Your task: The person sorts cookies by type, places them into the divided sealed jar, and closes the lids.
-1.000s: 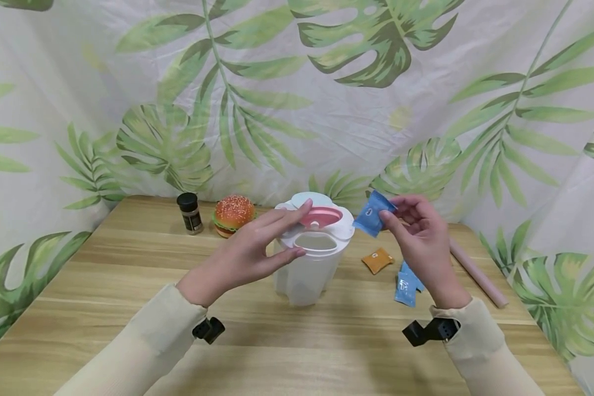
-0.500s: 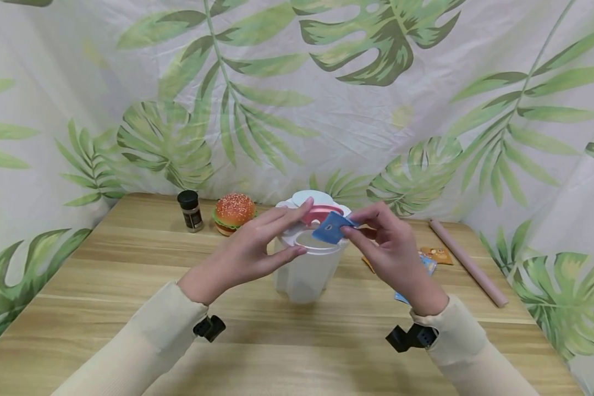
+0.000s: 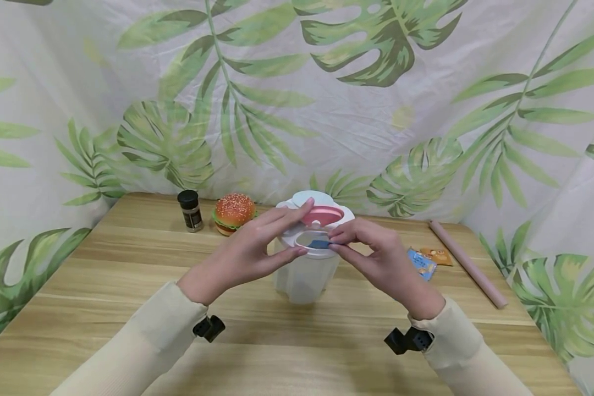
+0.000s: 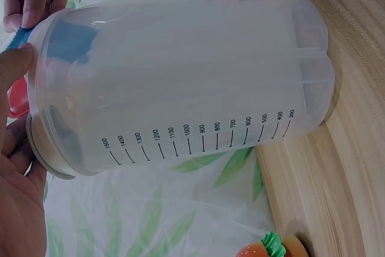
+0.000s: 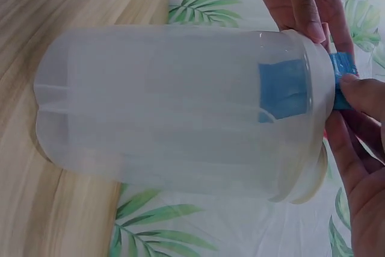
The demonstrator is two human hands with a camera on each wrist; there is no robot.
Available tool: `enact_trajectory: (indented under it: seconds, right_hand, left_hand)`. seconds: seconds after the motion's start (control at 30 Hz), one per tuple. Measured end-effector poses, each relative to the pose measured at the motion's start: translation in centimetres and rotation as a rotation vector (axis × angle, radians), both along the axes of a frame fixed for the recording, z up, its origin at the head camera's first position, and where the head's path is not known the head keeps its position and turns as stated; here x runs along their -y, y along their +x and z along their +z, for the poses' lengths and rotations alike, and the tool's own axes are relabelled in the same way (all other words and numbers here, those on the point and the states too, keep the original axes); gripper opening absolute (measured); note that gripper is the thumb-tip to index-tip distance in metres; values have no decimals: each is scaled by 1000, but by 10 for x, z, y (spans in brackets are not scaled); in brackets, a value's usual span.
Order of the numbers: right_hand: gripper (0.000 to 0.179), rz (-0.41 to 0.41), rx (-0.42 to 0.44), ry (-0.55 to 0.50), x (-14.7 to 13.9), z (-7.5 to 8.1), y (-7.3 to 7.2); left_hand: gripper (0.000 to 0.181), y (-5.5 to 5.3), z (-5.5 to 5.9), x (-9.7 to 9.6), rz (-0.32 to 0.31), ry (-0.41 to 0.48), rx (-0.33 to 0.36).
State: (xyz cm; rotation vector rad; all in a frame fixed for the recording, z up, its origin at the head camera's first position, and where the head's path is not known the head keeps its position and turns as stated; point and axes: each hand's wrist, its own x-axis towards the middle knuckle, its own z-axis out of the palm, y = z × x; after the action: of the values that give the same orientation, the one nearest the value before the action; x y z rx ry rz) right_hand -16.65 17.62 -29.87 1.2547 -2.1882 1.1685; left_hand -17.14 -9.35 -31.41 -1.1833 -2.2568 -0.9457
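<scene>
A tall translucent plastic storage container (image 3: 304,280) stands on the table, with a white lid holding a pale blue flap (image 3: 311,197) and a red-pink flap (image 3: 325,214). My left hand (image 3: 249,245) holds the lid's left side, the thumb at the front rim and the fingers spread over the top. Between thumb and fingers my right hand (image 3: 378,256) pinches a blue sachet (image 3: 319,243) at the lid's front opening. Through the wall in the right wrist view, most of the sachet (image 5: 283,91) hangs inside, its upper end still above the rim.
A light blue packet (image 3: 422,263) and an orange packet (image 3: 437,256) lie to the right, near a long pinkish rod (image 3: 467,263). Back left stand a black-capped spice jar (image 3: 191,211) and a toy hamburger (image 3: 235,212). Behind the wooden table (image 3: 257,352) hangs a leaf-print cloth (image 3: 257,110).
My right hand has carried the blue sachet left and down, from beside the container into the lid's opening. The left hand has stayed on the lid.
</scene>
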Motion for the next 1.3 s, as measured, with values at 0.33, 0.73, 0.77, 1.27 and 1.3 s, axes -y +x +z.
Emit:
enact_trajectory:
  seconds: [0.33, 0.73, 0.77, 1.27, 1.3]
  right_hand:
    - [19, -8, -136, 120, -3, -2, -3]
    - [23, -26, -215, 238, -3, 3, 3]
    - [23, -26, -216, 238, -3, 3, 3]
    - [23, -45, -136, 50, -13, -5, 8]
    - [19, -44, -149, 12, -15, -7, 7]
  left_hand:
    - [80, -1, 1, 1, -7, -5, -14]
    - [80, 0, 2, 1, 3, -7, -27]
    - [80, 0, 2, 1, 3, -8, -26]
    - [79, 0, 0, 0, 0, -2, -23]
    - [80, 0, 0, 0, 2, 0, -22]
